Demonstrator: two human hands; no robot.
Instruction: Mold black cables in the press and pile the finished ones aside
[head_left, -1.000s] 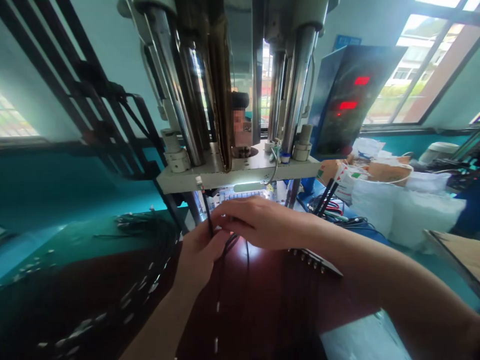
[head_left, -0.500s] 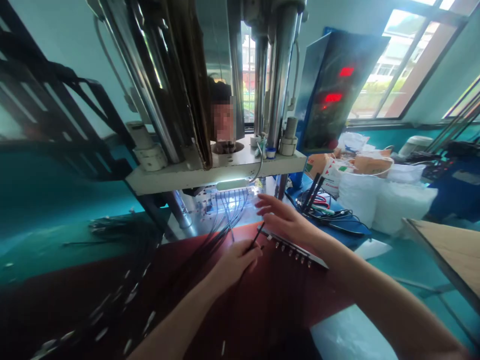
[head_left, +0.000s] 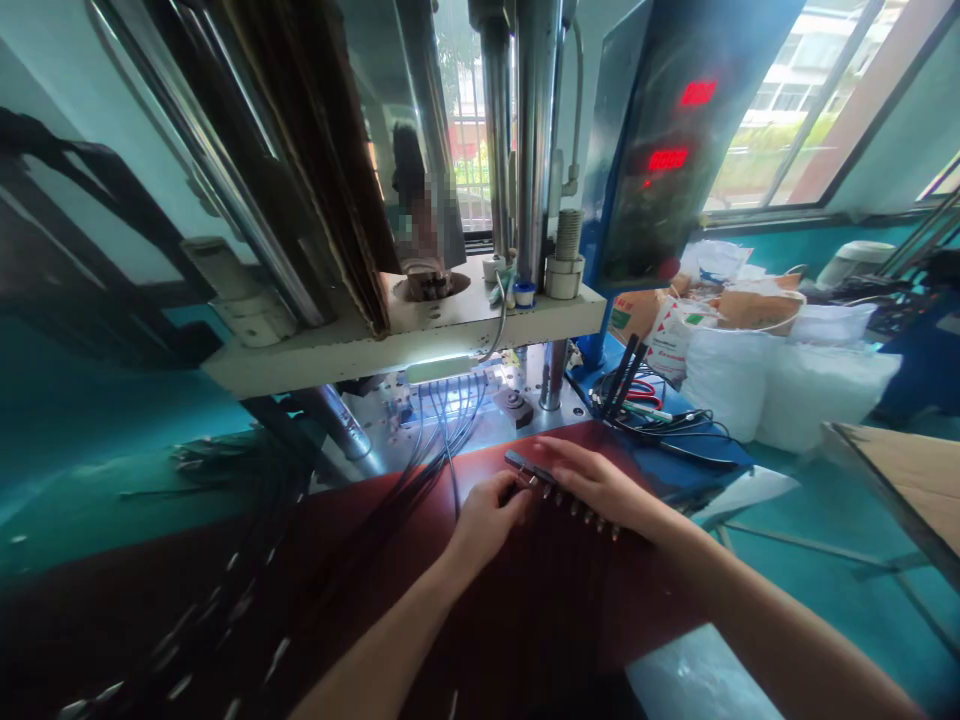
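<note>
My left hand (head_left: 486,518) is curled, its fingertips pinched on the end of a thin black cable at the left end of a dark bar fixture (head_left: 525,465). A row of cable ends with metal tips (head_left: 581,510) hangs from that bar over the dark red tabletop (head_left: 525,600). My right hand (head_left: 596,480) lies on top of the bar, fingers together and pressed down on it. Several black cables (head_left: 442,430) run from the red top into the lit mould area (head_left: 450,400) under the press plate (head_left: 390,340).
A vertical press with steel columns (head_left: 536,140) stands straight ahead. A blue control box with red digits (head_left: 667,150) is to its right. White sacks (head_left: 757,385) and loose wires (head_left: 652,415) lie at right. More black cables (head_left: 247,470) are piled at left. A person stands behind the press.
Both hands moved right and closer to me, from the cable bundle under the press to the bar fixture. My right hand went from lifted and spread to pressed flat on the bar.
</note>
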